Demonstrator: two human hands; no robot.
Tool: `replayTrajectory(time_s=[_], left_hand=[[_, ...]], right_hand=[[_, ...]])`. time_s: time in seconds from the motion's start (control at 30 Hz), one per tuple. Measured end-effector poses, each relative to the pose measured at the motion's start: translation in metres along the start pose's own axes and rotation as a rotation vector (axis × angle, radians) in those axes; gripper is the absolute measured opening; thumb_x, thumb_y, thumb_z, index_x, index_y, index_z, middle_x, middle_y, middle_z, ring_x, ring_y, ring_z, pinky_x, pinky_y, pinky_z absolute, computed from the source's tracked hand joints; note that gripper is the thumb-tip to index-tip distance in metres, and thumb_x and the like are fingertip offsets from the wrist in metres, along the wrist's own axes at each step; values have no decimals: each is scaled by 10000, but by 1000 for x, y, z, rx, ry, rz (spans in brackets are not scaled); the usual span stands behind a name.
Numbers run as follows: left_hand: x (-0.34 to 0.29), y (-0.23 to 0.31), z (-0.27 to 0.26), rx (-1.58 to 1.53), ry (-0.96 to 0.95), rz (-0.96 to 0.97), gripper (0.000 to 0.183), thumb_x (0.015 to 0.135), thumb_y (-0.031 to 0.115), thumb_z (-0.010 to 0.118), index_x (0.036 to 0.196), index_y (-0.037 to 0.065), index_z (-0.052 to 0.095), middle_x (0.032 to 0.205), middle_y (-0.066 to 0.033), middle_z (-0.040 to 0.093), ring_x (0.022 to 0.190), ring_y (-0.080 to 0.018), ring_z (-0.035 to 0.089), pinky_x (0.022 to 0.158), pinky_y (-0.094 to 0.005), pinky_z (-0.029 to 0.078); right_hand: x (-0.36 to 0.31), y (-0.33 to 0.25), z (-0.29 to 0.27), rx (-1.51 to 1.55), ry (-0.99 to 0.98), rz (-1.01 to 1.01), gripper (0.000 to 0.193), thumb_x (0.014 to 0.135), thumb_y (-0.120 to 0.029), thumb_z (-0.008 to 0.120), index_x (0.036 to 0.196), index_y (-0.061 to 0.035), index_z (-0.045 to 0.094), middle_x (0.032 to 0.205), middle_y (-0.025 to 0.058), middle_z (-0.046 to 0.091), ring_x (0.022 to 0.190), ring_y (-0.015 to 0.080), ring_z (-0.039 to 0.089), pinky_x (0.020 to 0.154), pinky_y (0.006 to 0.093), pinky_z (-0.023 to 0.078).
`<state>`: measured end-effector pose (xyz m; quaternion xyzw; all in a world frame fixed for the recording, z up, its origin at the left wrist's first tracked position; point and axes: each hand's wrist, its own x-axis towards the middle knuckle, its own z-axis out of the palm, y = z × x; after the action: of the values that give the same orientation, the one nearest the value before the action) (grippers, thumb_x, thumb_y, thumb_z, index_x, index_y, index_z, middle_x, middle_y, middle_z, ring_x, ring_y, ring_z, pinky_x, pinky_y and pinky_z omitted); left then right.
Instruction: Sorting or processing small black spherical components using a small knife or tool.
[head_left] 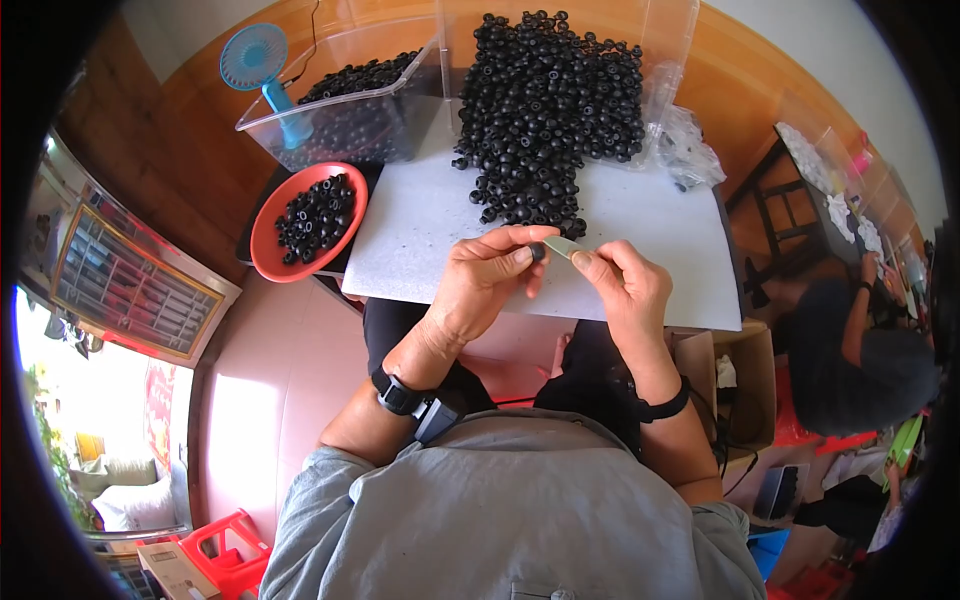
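Between the thumb and fingers of my left hand [480, 278] is a small round black part [537, 252]. My right hand [632, 288] pinches a thin, pale greenish blade [562, 246], its tip close to the black part; whether the two touch I cannot tell. Both hands are above the near edge of a white board [400, 225]. Just beyond them a large heap of similar black parts [555, 100] spreads out of a clear plastic bin lying open towards me. A red bowl [262, 240] holding more black parts sits to the left.
At the back left a clear tub [395, 120] contains more black parts, with a small blue fan [254, 58] at its side. A crumpled plastic bag [692, 155] lies right of the heap. Below the board's right side stands a cardboard box [757, 385]. Another person [850, 350] is at the far right.
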<state>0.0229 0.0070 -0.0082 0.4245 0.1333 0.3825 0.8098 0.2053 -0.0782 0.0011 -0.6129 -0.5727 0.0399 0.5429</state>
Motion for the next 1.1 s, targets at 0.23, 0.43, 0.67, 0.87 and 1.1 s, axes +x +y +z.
replayTrajectory(time_s=[0.23,0.43,0.67,0.87,1.1], left_hand=[[1,0,1,-15,9,-8,283,1009,23,559,1257,-83,644,1067,-138,655,941,-208,603,759,-330,508],[3,-2,-3,-15,13,2,245,1009,18,552,1209,-81,654,1105,-136,659,939,-206,605,762,-335,509],[1,-2,1,42,49,21,223,993,-16,534,1164,-61,670,1113,-116,665,893,-200,611,759,-332,506],[-22,40,-3,437,230,349,268,880,-96,613,1112,-40,735,1000,-85,695,800,-119,606,641,-259,514],[-47,134,-103,1702,679,576,223,813,-1,696,1016,53,769,981,-84,687,945,-232,607,846,-347,507]], right_hand=[[0,-2,0,-64,-22,-20,319,890,-300,782,748,-48,648,586,59,595,497,191,553,484,329,407],[0,-1,2,-113,-5,-93,314,875,-296,790,735,-65,628,590,56,572,516,214,550,489,350,407],[-6,-3,4,-176,17,-291,284,847,-257,809,730,-83,617,620,44,575,563,255,566,506,386,418],[-5,3,-12,-42,14,-138,235,880,-206,791,800,-57,627,671,64,623,610,210,593,529,338,448],[-6,10,-13,-218,28,-285,159,874,-167,753,854,-65,633,739,64,625,676,281,602,587,402,458]])
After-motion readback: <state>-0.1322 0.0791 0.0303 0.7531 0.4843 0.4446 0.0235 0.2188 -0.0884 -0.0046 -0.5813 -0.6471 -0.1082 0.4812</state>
